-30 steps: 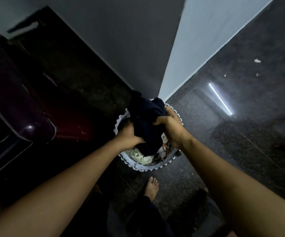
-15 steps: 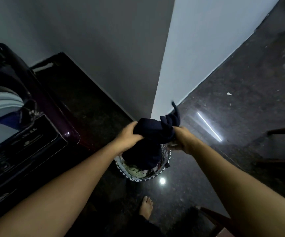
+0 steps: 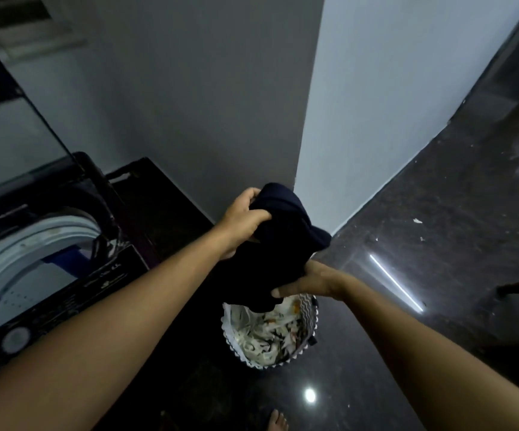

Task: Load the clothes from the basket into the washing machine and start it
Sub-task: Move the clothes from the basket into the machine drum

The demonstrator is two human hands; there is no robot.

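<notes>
A dark navy garment point(image 3: 278, 244) hangs bunched above the round laundry basket point(image 3: 311, 329), clear of its contents. My left hand point(image 3: 244, 220) grips the garment's upper left part. My right hand point(image 3: 308, 283) holds its lower right edge from below. The basket stands on the floor and holds pale patterned clothes point(image 3: 267, 334). The top-loading washing machine point(image 3: 43, 275) is at the left with its lid point(image 3: 12, 141) raised. Its white drum rim point(image 3: 28, 244) shows, with something blue inside.
A grey wall corner point(image 3: 311, 119) rises straight ahead, behind the basket. Dark polished floor point(image 3: 438, 244) spreads to the right with light reflections and small white scraps. A dark low ledge point(image 3: 164, 206) lies between machine and wall. My bare foot point(image 3: 278, 421) is near the bottom edge.
Both hands have lifted the navy garment out of the basket and higher. The view has swung up and left, so the open washing machine now shows.
</notes>
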